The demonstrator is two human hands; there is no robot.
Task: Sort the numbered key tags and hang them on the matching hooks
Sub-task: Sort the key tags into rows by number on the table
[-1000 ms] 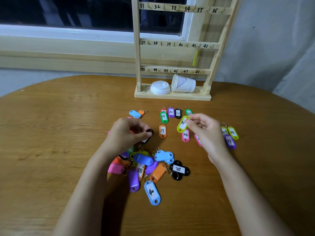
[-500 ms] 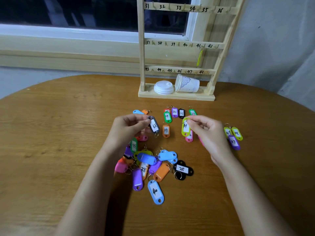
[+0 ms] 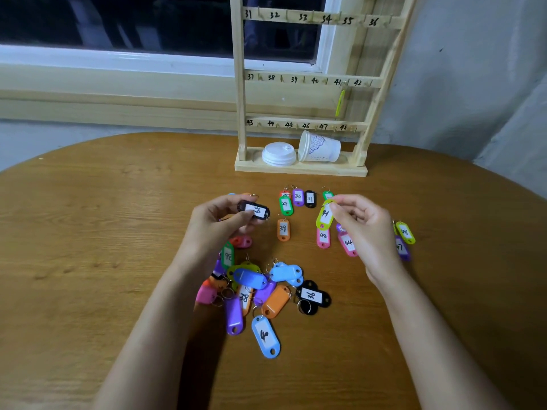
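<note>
Rack [image 3: 239, 84] top cut off; black tag [image 3: 254, 210] number blurred.

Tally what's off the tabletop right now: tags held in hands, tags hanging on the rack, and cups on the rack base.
Held tags: 2 (black tag in left hand, yellow-green tag in right hand)
Hanging tag on rack: 1
Paper cup: 1
Total: 4

Counter [image 3: 88, 247] left was seen open; rack [image 3: 239, 99] base was blocked by cup [image 3: 321, 147] and lids [image 3: 278, 153], centre by tags [image 3: 275, 303].
</note>
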